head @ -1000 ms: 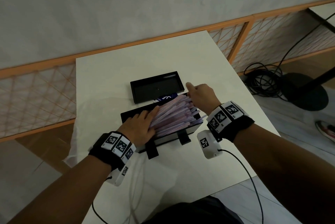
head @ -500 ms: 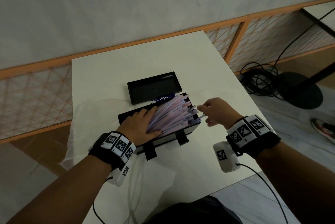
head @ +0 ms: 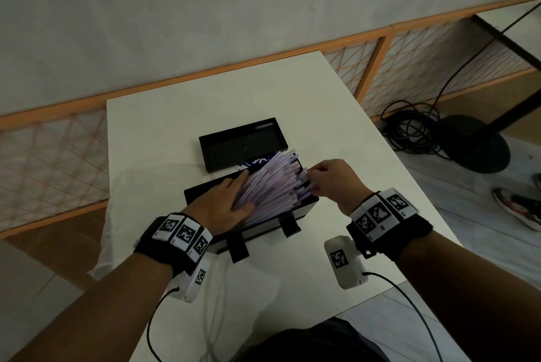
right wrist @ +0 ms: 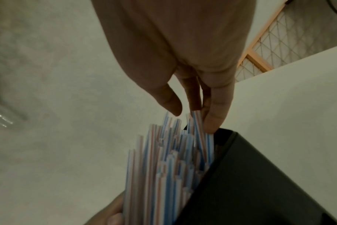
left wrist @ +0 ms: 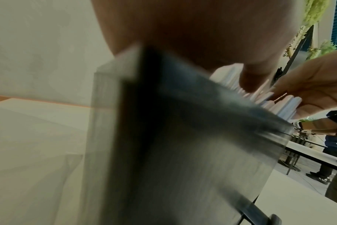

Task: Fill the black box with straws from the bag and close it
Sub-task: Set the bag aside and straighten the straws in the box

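Head view shows the packing step: left hand (head: 225, 203) presses flat on striped plastic straws (head: 272, 186) heaped in the black rectangular box (head: 260, 228), right hand (head: 330, 180) pinches protruding ends, which need seating before lidding.

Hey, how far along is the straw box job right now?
Done: the striped plastic straws are piled in the black rectangular box. In hand: the left hand presses the pile flat while the right hand nudges the straw ends inward. Left: the flat black lid lies apart on the white table.
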`<state>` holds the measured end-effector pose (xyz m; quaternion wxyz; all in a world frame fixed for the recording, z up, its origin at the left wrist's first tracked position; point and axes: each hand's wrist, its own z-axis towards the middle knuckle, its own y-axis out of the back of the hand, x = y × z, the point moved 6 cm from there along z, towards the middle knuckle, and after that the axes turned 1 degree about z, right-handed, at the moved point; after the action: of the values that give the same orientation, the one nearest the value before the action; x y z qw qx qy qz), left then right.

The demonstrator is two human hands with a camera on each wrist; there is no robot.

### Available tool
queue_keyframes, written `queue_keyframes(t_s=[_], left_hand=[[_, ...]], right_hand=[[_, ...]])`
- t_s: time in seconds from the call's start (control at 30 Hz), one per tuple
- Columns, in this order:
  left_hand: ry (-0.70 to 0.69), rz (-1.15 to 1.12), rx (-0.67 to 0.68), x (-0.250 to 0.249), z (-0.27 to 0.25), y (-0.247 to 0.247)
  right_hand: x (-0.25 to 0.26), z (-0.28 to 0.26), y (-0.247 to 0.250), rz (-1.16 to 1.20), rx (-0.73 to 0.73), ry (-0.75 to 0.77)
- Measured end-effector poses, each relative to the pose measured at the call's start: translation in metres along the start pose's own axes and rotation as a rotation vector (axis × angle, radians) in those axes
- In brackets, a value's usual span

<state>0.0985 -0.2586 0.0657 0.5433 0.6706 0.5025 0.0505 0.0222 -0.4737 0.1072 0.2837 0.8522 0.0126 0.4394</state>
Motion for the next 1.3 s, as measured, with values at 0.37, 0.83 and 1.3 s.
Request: queue_keyframes(t_s=[0.37, 0.83, 1.3], left_hand=[[-0.022, -0.003, -0.008, -0.007, 0.0, 0.004], [0.043, -0.006, 0.058, -0.011, 0.007, 0.005], [0.056, 0.085, -0.002, -0.025, 0.019, 0.016]], right_hand=[[0.006, 0.001, -0.011, -0.057, 0.076, 0.011], [0.021, -0.004, -0.038, -0.19, 0.279, 0.037], [0.004, 0.002, -0.028, 0.312, 0.298, -0.227]])
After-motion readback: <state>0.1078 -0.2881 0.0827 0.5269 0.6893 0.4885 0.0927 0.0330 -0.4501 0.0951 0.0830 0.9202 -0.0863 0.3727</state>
